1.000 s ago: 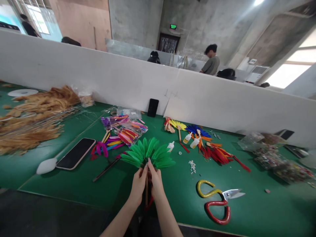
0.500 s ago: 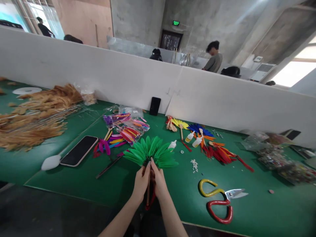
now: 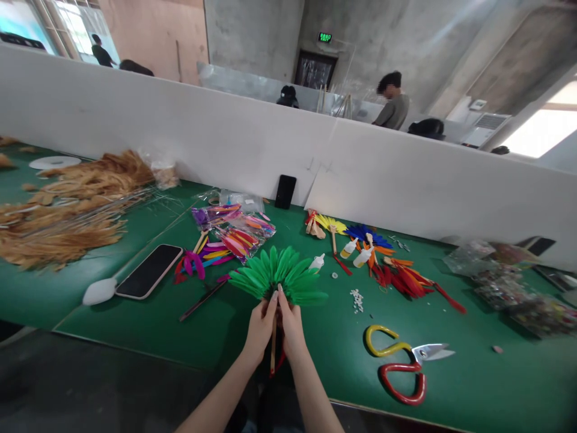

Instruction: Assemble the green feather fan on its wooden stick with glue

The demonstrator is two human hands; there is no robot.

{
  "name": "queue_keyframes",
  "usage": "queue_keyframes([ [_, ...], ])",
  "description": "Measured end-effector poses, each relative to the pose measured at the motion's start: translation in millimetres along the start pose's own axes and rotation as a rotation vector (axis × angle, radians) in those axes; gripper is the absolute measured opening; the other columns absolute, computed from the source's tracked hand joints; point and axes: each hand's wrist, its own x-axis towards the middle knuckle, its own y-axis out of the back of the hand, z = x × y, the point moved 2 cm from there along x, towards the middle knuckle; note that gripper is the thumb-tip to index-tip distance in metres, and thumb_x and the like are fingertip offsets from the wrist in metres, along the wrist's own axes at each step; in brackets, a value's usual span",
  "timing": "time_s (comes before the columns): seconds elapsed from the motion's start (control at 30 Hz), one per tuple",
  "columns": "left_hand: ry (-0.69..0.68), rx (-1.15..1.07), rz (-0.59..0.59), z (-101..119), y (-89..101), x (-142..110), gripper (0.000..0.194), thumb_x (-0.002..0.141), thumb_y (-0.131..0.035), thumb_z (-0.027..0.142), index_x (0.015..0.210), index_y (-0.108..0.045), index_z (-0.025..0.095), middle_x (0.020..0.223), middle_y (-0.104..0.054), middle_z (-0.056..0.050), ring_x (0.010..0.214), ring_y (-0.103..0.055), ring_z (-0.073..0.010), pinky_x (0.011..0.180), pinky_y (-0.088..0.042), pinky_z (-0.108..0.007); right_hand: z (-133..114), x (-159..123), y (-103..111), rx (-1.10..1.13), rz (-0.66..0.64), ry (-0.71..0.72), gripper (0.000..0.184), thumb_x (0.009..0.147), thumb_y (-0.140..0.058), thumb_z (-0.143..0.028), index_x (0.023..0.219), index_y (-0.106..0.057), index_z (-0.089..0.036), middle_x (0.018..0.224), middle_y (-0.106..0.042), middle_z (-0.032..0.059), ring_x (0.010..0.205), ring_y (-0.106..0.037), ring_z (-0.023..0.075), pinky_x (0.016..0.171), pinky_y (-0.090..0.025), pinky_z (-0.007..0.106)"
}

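craft workshop, bare concrete wall [image 3: 252, 36], green worktable [image 3: 148, 328], large scissors [image 3: 408, 361], bundled feathers [image 3: 403, 279], glue bottles [image 3: 348, 248]

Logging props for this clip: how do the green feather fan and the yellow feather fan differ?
The green feather fan is in the grip of the left hand and right hand; the yellow feather fan lies on the table. The green one is near the person, the yellow one by the white partition. Both have spread feathers and a wooden handle.
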Motion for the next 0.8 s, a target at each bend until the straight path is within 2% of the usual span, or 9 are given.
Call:
queue_keyframes([
  [0.17,0.001,-0.020,-0.026,0.1,0.3,0.0,0.046,0.068,-0.061,0.057,0.079,-0.067,0.012,0.072,-0.069,-0.007,0.073,-0.065,-0.0231,0.063,-0.048,-0.027,1.0,0.6,0.0,0.007,0.018,-0.007,0.045,0.063,-0.072,-0.044,0.095,-0.068,-0.013,0.098,-0.070,0.0094,0.098,-0.063,0.0251,0.081,-0.051,0.032],
  [0.33,-0.006,-0.023,-0.045,-1.3,1.2,0.3,0.047,0.072,-0.058,0.056,0.087,-0.067,0.013,0.079,-0.070,-0.008,0.078,-0.065,-0.0231,0.067,-0.048,-0.028,-1.0,0.3,-2.0,-0.019,0.008,0.032,0.044,0.063,-0.071,-0.043,0.097,-0.068,-0.014,0.104,-0.069,0.0089,0.103,-0.061,0.0247,0.086,-0.049,0.031],
  [0.53,0.009,0.017,-0.027,-5.1,2.8,3.2,0.054,0.069,-0.057,0.062,0.081,-0.066,0.011,0.071,-0.068,-0.009,0.072,-0.064,-0.0238,0.059,-0.046,-0.027,-3.2,0.2,-5.0,-0.079,0.032,0.066,0.044,0.064,-0.070,-0.045,0.094,-0.068,-0.012,0.098,-0.070,0.0089,0.100,-0.061,0.0257,0.082,-0.049,0.031],
  [0.67,-0.027,0.035,-0.021,-7.1,4.4,3.9,0.057,0.068,-0.057,0.064,0.086,-0.067,0.011,0.077,-0.069,-0.010,0.076,-0.064,-0.0249,0.065,-0.048,-0.029,-4.8,-0.5,-5.4,-0.100,0.043,0.071,0.047,0.063,-0.070,-0.048,0.094,-0.068,-0.013,0.091,-0.071,0.0081,0.094,-0.063,0.0262,0.073,-0.052,0.030],
  [0.8,-0.024,0.041,-0.069,-5.4,6.6,-0.1,0.060,0.074,-0.049,0.065,0.097,-0.065,0.012,0.086,-0.070,-0.010,0.083,-0.065,-0.0252,0.073,-0.049,-0.031,-5.3,0.9,-3.2,-0.106,0.046,0.088,0.049,0.063,-0.070,-0.051,0.095,-0.068,-0.014,0.080,-0.072,0.0061,0.081,-0.065,0.0235,0.062,-0.052,0.027],
])
